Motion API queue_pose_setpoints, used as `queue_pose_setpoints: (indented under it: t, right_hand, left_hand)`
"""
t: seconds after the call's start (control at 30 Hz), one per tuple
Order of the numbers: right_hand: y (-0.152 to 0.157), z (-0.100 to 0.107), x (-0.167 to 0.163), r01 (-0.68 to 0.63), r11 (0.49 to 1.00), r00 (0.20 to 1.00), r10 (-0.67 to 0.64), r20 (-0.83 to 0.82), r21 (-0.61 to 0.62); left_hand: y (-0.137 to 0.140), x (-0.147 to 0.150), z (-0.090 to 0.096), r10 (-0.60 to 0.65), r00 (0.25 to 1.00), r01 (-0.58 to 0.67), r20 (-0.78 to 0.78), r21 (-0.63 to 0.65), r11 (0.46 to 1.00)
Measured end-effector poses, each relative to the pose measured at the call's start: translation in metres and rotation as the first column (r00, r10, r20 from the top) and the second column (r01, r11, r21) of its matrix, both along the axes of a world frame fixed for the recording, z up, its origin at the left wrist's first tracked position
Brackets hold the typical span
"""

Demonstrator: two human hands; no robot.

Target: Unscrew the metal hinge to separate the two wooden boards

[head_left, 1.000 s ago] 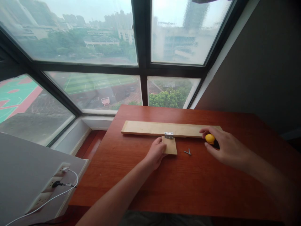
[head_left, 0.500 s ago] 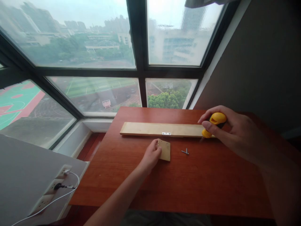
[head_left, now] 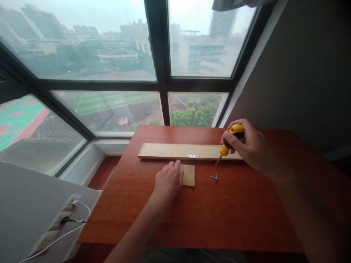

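Observation:
In my right hand (head_left: 251, 146) is a yellow and black screwdriver (head_left: 226, 140), its shaft pointing down over the table. Below the tip lie two small screws (head_left: 214, 177), one crossing the other. A small square wooden board (head_left: 189, 176) with small holes near its far edge rests flat on the table. My left hand (head_left: 169, 179) lies at its left edge with fingers stretched out; the thumb is mostly hidden. Farther back is a long pale plank (head_left: 164, 150) with a small metal plate (head_left: 192, 156) at its near edge. My right hand covers the plank's right end.
The reddish-brown table (head_left: 219, 219) stands against large windows (head_left: 109, 106) with dark frames. At the lower left, a low wall (head_left: 24, 197) carries power sockets (head_left: 59, 221) with a white cable (head_left: 52, 241) plugged in. A dark wall (head_left: 301, 73) slopes on the right.
My right hand has brought the screwdriver left, its shaft now visible above the screws. My left hand has loosened its pinch on the small board, which now lies flat.

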State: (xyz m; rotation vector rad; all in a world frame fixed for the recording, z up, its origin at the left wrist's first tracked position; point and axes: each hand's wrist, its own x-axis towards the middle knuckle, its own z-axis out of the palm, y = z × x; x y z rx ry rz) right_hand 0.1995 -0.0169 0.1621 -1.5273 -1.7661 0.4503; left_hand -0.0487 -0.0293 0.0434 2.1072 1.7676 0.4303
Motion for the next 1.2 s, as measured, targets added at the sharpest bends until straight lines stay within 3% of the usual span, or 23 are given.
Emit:
queue_pose_setpoints:
  t: [0.1, 0.3, 0.57, 0.73, 1.2]
  right_hand:
    - [0.005, -0.002, -0.005, -0.023, 1.000, 1.000, 0.023, -0.018, 0.004]
    - [0.020, -0.008, -0.024, -0.010, 0.990, 0.998, 0.019, -0.062, 0.144]
    - [0.039, -0.012, -0.046, -0.057, 0.961, 0.997, 0.071, -0.042, 0.269]
    - [0.048, -0.018, -0.053, -0.064, 0.969, 0.997, 0.069, -0.015, 0.239]
    - [0.052, -0.020, -0.054, -0.057, 0.972, 0.998, 0.054, 0.021, 0.228]
  left_hand:
    - [0.010, -0.004, 0.011, -0.022, 0.986, 0.030, -0.163, 0.046, 0.998]
    - [0.048, -0.008, 0.021, -0.119, 0.971, 0.153, -0.208, 0.159, 0.975]
    - [0.084, -0.009, -0.004, -0.359, 0.901, 0.412, -0.244, 0.222, 0.884]
    - [0.089, -0.013, -0.019, -0.357, 0.895, 0.414, -0.269, 0.195, 0.889]
    - [0.089, -0.017, -0.025, -0.229, 0.928, 0.310, -0.294, 0.265, 0.913]
